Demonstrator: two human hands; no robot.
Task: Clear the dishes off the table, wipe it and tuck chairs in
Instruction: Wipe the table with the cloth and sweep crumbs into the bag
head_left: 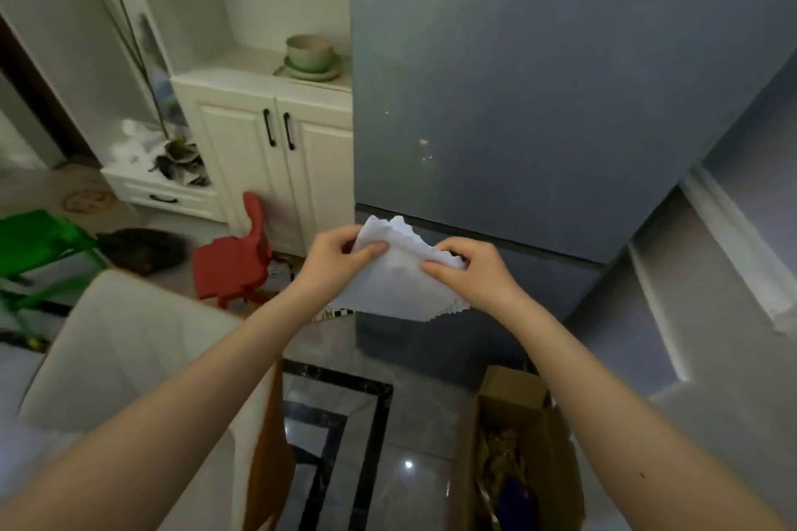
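Note:
A white cloth point(399, 280) with a zigzag edge hangs folded between both my hands, in front of a tall grey-blue fridge point(517, 99). My left hand point(338, 257) pinches its upper left part with thumb on top. My right hand point(468, 272) grips its right edge. A cream padded chair point(129, 358) stands at the lower left, its back toward me. A stack of green bowls and a plate point(311, 58) rests on the white cabinet counter point(241, 78). No dining table shows.
A small red child's chair point(235, 259) and a green plastic piece of furniture point(39, 246) stand on the floor at left. An open cardboard box point(513, 435) sits on the tiled floor at lower right. White cabinet doors point(276, 160) are shut.

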